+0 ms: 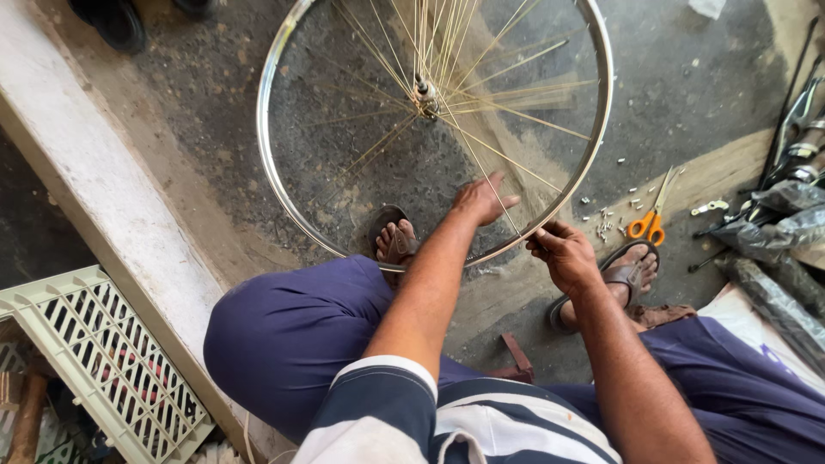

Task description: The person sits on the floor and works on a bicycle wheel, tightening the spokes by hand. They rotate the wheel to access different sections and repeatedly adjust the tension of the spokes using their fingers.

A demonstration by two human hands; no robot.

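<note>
Wheel rim (275,185) top cut off; both hands (524,228) among blurred spokes (507,155).

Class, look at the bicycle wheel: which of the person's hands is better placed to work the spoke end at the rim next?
Probably the right hand: it pinches at the rim, while the left hand reaches among the spokes.

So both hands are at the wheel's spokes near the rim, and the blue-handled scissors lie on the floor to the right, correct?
Not quite: the scissors have orange handles, not blue, as the head view shows. The rest stands: the left hand and the right hand are at the spokes near the rim of the wheel, and the scissors lie on the floor to the right.
</note>
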